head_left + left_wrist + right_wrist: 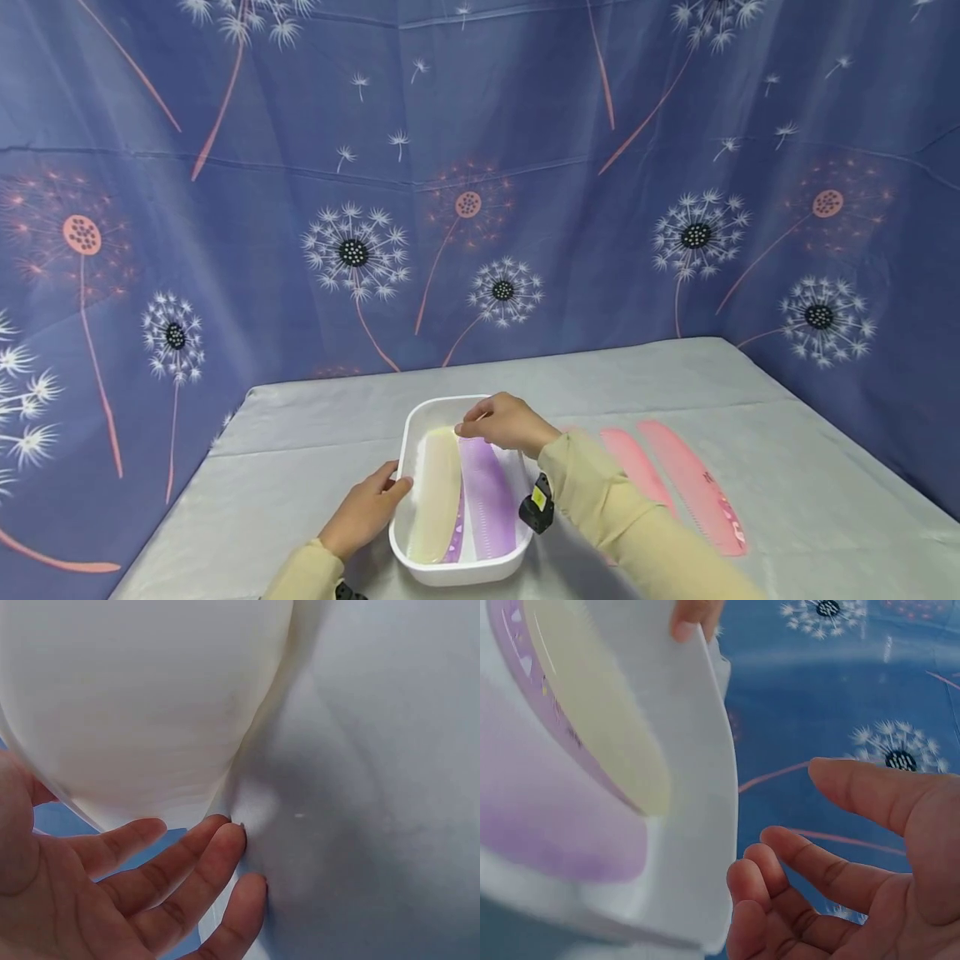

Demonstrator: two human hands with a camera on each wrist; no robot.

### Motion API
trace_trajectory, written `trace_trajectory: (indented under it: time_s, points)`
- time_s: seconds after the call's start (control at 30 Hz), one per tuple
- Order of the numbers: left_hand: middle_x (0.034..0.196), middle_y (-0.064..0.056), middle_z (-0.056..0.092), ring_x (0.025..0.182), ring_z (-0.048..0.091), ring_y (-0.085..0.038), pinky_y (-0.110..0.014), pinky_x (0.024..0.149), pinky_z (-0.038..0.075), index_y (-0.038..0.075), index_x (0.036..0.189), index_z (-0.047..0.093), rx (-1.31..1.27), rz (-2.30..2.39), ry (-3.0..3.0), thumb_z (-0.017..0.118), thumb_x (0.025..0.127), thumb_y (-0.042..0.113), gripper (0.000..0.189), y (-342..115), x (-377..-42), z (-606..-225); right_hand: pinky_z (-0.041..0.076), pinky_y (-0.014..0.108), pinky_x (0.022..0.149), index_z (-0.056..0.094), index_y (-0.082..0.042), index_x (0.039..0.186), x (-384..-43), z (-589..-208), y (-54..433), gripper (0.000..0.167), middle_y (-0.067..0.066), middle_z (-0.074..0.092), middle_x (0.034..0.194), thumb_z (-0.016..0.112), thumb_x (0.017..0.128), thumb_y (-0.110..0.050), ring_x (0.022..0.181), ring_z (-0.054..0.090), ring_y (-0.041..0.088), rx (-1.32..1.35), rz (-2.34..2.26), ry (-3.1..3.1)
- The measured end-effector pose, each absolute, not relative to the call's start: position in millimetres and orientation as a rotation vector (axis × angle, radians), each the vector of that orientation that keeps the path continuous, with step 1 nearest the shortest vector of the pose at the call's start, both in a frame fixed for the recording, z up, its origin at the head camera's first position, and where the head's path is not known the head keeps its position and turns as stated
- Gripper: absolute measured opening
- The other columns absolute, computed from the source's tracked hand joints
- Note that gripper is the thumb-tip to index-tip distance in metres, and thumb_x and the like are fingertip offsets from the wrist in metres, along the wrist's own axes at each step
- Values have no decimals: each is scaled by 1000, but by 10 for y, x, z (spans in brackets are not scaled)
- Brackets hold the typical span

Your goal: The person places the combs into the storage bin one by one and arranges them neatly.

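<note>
A white plastic basin [408, 562] stands on the table with a pale yellow comb [437, 496] and a purple comb [489, 500] lying in it. Another purple edge with white hearts shows beside the yellow comb. My left hand [367, 508] holds the basin's left rim, thumb over the edge and fingers outside; the left wrist view shows those fingers [187, 877] loosely bent by the outer wall. Above the far part of the basin is my right hand [506, 422]. In the right wrist view its thumb and forefinger are apart, with nothing between them.
Pink combs [693, 483] lie on the grey-white tablecloth [810, 492] right of the basin, partly hidden by my right sleeve [637, 525]. A blue curtain [555, 200] with dandelion prints hangs behind and at both sides of the table.
</note>
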State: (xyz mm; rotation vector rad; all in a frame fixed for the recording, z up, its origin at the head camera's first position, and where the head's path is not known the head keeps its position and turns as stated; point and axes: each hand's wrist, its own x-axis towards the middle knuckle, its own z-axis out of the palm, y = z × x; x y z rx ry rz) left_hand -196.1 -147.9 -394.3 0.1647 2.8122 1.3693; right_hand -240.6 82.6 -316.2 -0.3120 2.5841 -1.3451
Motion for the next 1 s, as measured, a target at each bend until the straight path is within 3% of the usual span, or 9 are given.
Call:
trace_trajectory:
  time_s: [0.27,0.63,1.0]
  points:
    - [101,-9,70,94,66,-27,-51,87,51,-2,139,56,139,1351,2818,56,102,24,45,-1495,-1965,-3955,52,47,88,71,-3,119,-2420,-3116,1152,33,8,68,114,72,95,-25,96,64,26,-250,-1417,2563]
    - [103,-10,69,96,65,-28,-53,90,50,-1,141,55,112,1337,2805,55,103,25,46,-1479,-1974,-3920,48,55,95,65,0,129,-2463,-3123,1596,42,16,64,129,66,99,-29,107,62,31,-205,-1409,2583]
    - [101,-10,69,94,64,-26,-52,89,50,0,139,56,108,1322,2815,55,103,25,44,-1478,-1973,-3899,50,49,88,62,6,131,-2470,-3234,1945,47,19,64,123,66,99,-28,106,61,37,-163,-1376,2659]
